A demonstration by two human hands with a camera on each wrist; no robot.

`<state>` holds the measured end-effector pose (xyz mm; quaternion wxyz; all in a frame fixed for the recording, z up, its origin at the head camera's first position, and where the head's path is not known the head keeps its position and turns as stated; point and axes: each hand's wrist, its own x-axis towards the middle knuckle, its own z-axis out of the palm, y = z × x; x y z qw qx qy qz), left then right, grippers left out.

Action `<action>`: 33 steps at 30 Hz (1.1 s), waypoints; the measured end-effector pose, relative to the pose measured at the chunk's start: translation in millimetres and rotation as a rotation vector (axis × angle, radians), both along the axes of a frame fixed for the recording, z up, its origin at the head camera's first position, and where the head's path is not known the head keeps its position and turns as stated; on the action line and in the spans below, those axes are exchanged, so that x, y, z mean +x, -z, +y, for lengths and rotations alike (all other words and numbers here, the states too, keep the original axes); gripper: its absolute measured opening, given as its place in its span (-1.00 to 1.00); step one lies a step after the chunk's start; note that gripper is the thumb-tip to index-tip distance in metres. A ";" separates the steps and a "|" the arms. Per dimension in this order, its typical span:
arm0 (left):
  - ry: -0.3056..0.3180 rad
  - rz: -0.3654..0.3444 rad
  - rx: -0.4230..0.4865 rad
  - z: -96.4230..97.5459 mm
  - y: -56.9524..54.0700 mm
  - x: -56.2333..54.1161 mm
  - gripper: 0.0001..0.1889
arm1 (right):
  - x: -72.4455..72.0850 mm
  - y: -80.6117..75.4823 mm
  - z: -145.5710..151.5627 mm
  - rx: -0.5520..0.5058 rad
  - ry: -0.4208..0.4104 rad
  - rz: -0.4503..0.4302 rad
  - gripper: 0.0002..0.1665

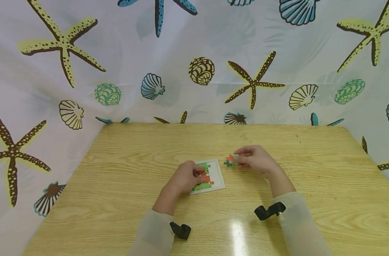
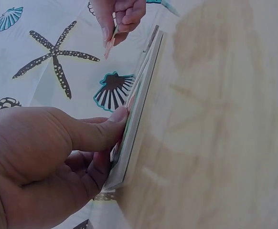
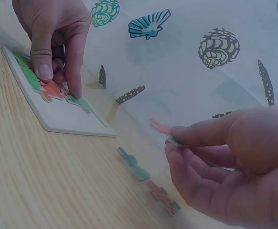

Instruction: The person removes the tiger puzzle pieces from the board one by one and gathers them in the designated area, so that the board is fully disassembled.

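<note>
A square puzzle board (image 1: 218,174) with a pale rim lies on the table, partly filled with green and orange pieces; its right side shows bare white. My left hand (image 1: 185,176) is over the filled part. Its thumb and index fingertip touch the fitted pieces (image 3: 50,89), spread apart on them, while the other fingers bend under the palm. To the right of the board, my right hand (image 1: 255,159) pinches an orange and green jigsaw piece (image 3: 160,126) between thumb and fingers. Below it lie a green jigsaw piece (image 3: 134,164) and an orange and green one (image 3: 163,197).
The wooden table (image 1: 133,149) spreads around the board on all sides. A white cloth (image 1: 181,96) printed with shells and starfish hangs along its back and sides. Each sleeve carries a black wrist mount, one on the left (image 1: 181,231) and one on the right (image 1: 269,210).
</note>
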<state>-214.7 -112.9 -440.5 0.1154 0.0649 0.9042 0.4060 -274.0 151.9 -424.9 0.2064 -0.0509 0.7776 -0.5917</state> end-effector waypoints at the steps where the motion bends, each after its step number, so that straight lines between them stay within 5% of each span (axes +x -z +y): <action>1: 0.009 0.007 -0.002 0.3 0.4 0.4 -0.60 | -0.2 0.1 0.8 -0.004 0.011 -0.003 -0.59; 17: 0.067 0.023 -0.048 -0.5 2.6 -1.0 -0.56 | -3.1 -3.3 22.1 -0.008 0.201 -0.045 -0.52; 33: 0.055 0.032 0.012 -4.2 3.7 -1.4 -0.58 | -6.2 -2.4 37.1 0.029 0.220 -0.066 -0.53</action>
